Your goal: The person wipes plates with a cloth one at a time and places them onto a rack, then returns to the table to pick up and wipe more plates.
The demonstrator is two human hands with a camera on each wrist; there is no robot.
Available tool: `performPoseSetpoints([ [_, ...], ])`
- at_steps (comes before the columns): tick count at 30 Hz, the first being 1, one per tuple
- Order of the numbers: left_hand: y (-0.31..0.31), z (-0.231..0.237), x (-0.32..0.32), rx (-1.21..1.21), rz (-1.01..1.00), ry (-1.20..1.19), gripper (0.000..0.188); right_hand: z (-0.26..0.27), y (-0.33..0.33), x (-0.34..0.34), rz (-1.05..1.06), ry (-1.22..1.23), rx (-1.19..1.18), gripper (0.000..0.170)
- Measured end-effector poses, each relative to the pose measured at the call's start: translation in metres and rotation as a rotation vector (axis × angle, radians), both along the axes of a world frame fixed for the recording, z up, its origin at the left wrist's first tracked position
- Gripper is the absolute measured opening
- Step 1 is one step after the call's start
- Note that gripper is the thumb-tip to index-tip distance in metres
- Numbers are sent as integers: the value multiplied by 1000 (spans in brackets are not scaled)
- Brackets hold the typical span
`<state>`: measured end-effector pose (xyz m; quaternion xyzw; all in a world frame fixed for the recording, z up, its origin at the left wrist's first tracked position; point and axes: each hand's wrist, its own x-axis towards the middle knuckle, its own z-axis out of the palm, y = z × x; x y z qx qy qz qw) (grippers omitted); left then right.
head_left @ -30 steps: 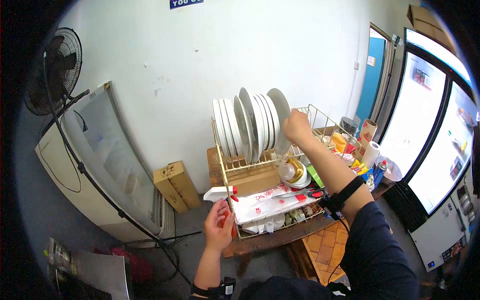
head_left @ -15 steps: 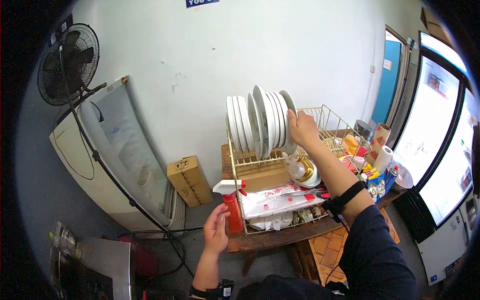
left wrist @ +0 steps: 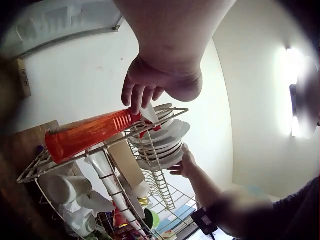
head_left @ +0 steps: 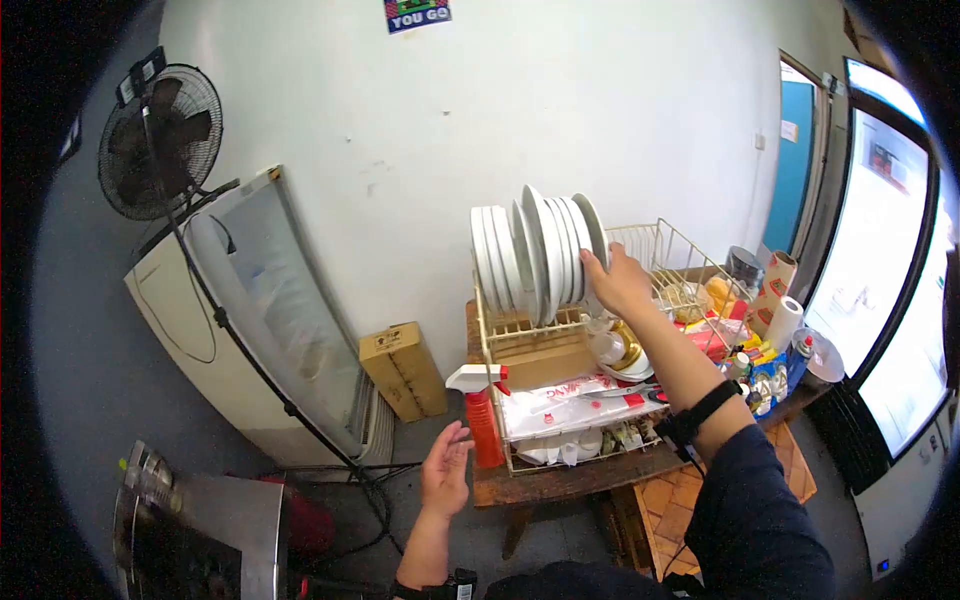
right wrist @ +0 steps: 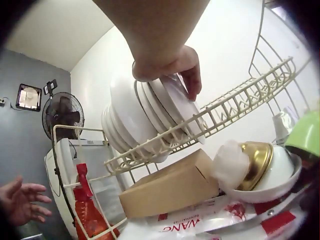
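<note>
White plates (head_left: pixel 497 260) stand on edge in a row on the upper level of a wire dish rack (right wrist: pixel 222 106). My right hand (head_left: pixel 622 286) holds the rightmost plate (right wrist: pixel 176 102) at its near edge, with the fingers over its outer face in the right wrist view. That plate leans close against the rest of the row. My left hand (head_left: pixel 446 475) is held in the air, fingers relaxed, with nothing in it. Beside it, at the rack's left front corner, is a red spray bottle (head_left: pixel 483 428) with a white head.
Below the plates sit a cardboard box (right wrist: pixel 170 185), a gold bowl (right wrist: pixel 260 162) among white bowls, and a printed plastic packet (head_left: pixel 570 405). Cans, paper rolls (head_left: pixel 784 320) and packets crowd the table's right end. A glass-door fridge (head_left: pixel 285 320) stands left.
The rightmost plate has moved left, closer to the others, with my right hand on it. My left hand has drawn down and away from the spray bottle. The head view has shifted.
</note>
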<state>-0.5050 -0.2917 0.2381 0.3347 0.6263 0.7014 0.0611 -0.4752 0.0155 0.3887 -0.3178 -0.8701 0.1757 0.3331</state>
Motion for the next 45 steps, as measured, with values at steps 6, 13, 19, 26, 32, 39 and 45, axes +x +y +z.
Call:
performPoseSetpoints([
  [6,3,-16,9,-31,33,3,36,-34,11,8,60,314,60,60],
  [13,2,-40,47,-274,-124,-39,39,-95,-28,123,308,507,259,39],
  [19,-4,-107,82,-965,-314,66,51,-190,-58,326,120,276,72,33],
  [26,15,-213,170,-1416,-586,86,54,-373,-192,676,-684,-318,-211,36],
  [32,55,-274,267,-1665,-933,402,55,-439,-459,835,-1435,-482,-997,38],
  [39,110,-306,379,-1812,-1208,795,51,-512,-696,820,-1606,-313,-1638,34],
  [45,202,-349,484,-1607,-1557,1207,47,-586,-795,737,-1575,175,-1774,30],
])
